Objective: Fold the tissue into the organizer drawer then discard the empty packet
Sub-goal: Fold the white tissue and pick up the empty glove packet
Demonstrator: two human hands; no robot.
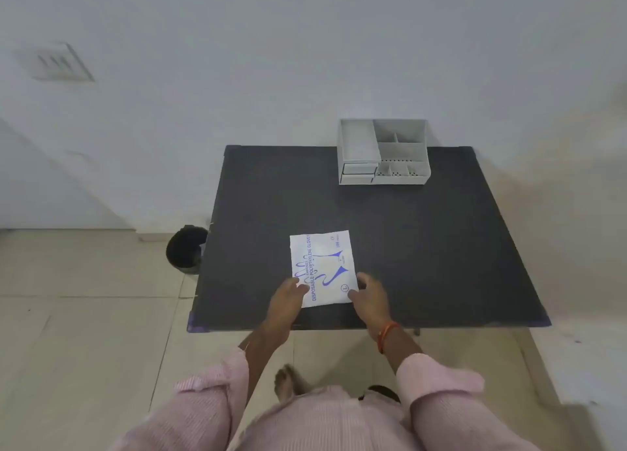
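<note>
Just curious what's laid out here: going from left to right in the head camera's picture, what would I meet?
Black bin on the floor → white packet held at its near edge by both hands → grey organizer at the table's far edge.

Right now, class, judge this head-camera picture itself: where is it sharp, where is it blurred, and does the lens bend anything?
Head view: sharpest on the packet, whose large print reads, and the organizer; the wall vent and the sleeves at the bottom are soft; the wide-angle lens splays the table edges outward; light is even and without glare.
</note>
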